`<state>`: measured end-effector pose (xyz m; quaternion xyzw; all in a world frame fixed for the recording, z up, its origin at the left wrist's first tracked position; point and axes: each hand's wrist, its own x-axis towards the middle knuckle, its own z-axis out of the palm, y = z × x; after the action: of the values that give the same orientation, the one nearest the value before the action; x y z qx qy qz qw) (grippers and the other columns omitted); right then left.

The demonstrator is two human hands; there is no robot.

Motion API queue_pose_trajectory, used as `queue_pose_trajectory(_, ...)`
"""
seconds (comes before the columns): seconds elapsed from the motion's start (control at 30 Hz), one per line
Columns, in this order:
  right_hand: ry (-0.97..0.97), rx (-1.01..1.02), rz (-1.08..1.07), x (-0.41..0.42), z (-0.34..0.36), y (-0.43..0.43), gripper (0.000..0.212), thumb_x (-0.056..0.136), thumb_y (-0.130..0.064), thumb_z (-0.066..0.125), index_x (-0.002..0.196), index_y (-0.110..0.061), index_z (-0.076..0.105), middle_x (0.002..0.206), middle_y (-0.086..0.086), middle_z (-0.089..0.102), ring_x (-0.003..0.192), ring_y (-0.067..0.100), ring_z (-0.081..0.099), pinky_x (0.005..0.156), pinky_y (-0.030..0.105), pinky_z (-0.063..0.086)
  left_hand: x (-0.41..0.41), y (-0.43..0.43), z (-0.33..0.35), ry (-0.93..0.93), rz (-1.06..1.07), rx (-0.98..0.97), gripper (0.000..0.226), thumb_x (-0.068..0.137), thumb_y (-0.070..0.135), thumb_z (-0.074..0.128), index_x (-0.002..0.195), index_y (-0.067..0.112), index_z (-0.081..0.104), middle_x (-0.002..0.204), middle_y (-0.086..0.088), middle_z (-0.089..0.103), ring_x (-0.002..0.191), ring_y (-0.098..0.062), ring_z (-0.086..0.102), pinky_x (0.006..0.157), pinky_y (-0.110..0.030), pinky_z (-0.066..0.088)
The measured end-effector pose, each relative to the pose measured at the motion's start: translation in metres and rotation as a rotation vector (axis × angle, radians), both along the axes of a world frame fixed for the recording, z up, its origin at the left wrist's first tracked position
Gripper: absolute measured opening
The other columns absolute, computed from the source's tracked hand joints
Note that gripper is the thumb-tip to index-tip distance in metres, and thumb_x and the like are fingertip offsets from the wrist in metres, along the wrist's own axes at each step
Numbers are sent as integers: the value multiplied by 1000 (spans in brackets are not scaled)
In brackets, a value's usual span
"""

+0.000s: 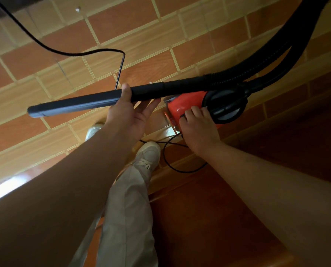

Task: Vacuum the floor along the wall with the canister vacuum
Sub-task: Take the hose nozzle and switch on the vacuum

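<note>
1. Left hand (128, 114): holds the black wand (151, 89) just left of centre. Thumb hooked over the top, fingers laid along the underside, barely bent.
2. Wand lies roughly level, on the 9–3 line. Flat crevice nozzle (74, 104) on its end points to 9 o'clock, above the tiled floor (122, 22) and not touching it.
3. Right hand (197, 128): fingers curled down over the red shell of the canister vacuum (185, 104), knuckles up (what sits under the fingertips is hidden).
4. Canister vacuum sits just off centre toward 2 o'clock, where the tiles meet the wood panelling (276, 141). Its black wheel (226, 105) faces the camera at 3 o'clock of the hand. Can't tell if it is lifted or on the floor.
5. Ribbed black hose (276, 60) runs from the wand's right end and arcs out at 1 o'clock.
6. Power cord (51, 48) comes in from 11 o'clock, kinks, and drops behind the wand. A thinner loop (166, 160) lies below the right hand.
7. White shoe (149, 153) and pale trouser leg (128, 209) at 6 o'clock.
</note>
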<state>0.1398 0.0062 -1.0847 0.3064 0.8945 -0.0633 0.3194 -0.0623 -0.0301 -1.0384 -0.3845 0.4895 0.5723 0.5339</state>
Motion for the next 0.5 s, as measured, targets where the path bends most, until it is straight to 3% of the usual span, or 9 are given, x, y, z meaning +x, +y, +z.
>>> queue_pose_trajectory(0.17,-297,39,-193,-15,-14,36,48,98,-45,61,130,-10,56,128,14,56,115,34,57,102,51,41,-7,-1,-9,35,-38,2,31,100,19,60,124,4,46,120,-25,68,95,-43,73,72,-57,61)
queue_pose_trajectory(0.33,-352,-12,-239,-24,-30,47,55,96,-57,60,129,-14,57,125,10,61,114,33,59,93,44,49,-7,-2,-15,46,-105,1,33,100,20,61,126,5,46,124,-24,66,99,-43,72,74,-57,61)
queue_pose_trajectory(0.5,-390,-31,-310,-13,-30,58,80,86,-61,71,144,-12,45,141,16,50,131,41,49,105,57,44,-11,-5,-16,47,-100,7,35,101,19,60,128,4,45,124,-24,66,98,-43,73,75,-58,61)
